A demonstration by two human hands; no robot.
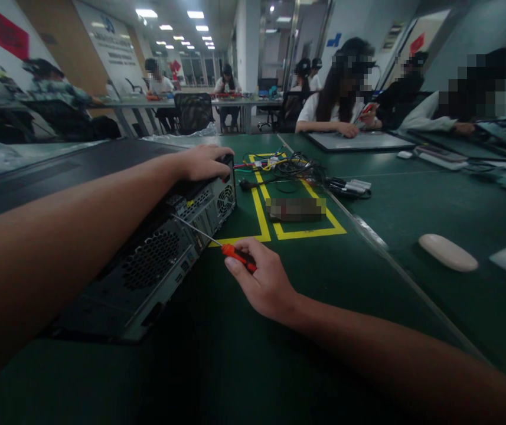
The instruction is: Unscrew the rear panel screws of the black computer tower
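A black desktop computer case [71, 162] lies on the green table, its metal rear panel with vents and ports facing me. My left hand [202, 162] grips the top edge of the case near its far rear corner, its fingers bent over the edge. Closed around the red and black handle of a screwdriver [238, 255] is my right hand [267, 283], in front of the rear panel. The thin shaft points up and left, its tip at the panel beside a raised bracket. Whether the tip sits in a screw cannot be made out.
Yellow tape [260, 215] marks rectangles on the table, with a blurred-out object [297, 209] inside one. Tangled cables [299, 167] lie beyond. A pale computer mouse [448, 252] is at right. People sit at the tables, one handling a flat panel [359, 140].
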